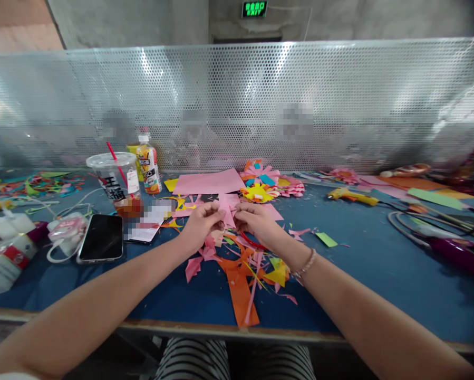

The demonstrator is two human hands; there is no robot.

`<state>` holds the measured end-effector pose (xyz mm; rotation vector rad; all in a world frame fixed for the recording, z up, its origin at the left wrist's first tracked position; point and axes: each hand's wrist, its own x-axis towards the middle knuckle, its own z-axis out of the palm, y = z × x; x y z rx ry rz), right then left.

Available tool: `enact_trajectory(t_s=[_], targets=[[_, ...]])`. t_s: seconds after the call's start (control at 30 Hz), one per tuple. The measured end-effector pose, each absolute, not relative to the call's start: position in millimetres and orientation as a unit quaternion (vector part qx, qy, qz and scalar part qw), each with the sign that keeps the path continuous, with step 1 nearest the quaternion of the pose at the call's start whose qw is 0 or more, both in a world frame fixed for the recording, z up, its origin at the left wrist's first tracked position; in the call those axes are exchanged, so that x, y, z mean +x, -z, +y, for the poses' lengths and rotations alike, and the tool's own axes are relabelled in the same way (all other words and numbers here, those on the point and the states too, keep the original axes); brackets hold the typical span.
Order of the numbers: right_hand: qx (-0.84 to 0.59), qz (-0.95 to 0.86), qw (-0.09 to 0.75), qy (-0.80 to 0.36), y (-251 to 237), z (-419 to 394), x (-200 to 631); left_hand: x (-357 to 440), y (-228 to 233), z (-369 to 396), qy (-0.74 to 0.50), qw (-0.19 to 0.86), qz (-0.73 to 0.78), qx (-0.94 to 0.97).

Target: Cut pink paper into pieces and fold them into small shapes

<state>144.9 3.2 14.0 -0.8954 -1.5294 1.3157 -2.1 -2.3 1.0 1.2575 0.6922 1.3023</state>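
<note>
Left hand [205, 224] and right hand [256, 219] pinch small pink paper piece [228, 207]

Each grip is closed, thumb against fingers, on one side of the piece. Fingers cover its edges, so its outline is hard to make out; a red curved object [254, 242] under the right hand is partly hidden. The piece sits between both grips, just nearer than the flat pink rectangular paper sheet [209, 182] on the blue desk [371, 237].
</note>
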Motion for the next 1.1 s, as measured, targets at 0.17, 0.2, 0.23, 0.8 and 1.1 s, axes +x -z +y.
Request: enact_trajectory(t_s=[0.17,0.2,0.23,0.8,1.1], targets=[[-0.373,-0.646,0.447,-0.493,-14.4,5.1,146.0,-4.1,3.5,1.1,-0.546,0.502,0.313,0.593],[-0.373,-0.651,0.449,-0.485,-14.7,5.1,146.1,-4.2,3.9,1.4,-0.547,0.497,0.312,0.597],[-0.374,-0.654,0.452,-0.477,-15.0,5.0,146.2,-4.2,4.1,1.6,-0.548,0.495,0.312,0.598],[-0.354,-0.702,0.465,-0.407,-18.8,2.3,147.4,-1.8,3.1,-2.1,-0.540,0.539,0.324,0.559],[-0.352,-0.722,0.466,-0.371,-16.9,4.1,146.6,-0.5,2.8,-0.8,-0.539,0.559,0.323,0.541]])
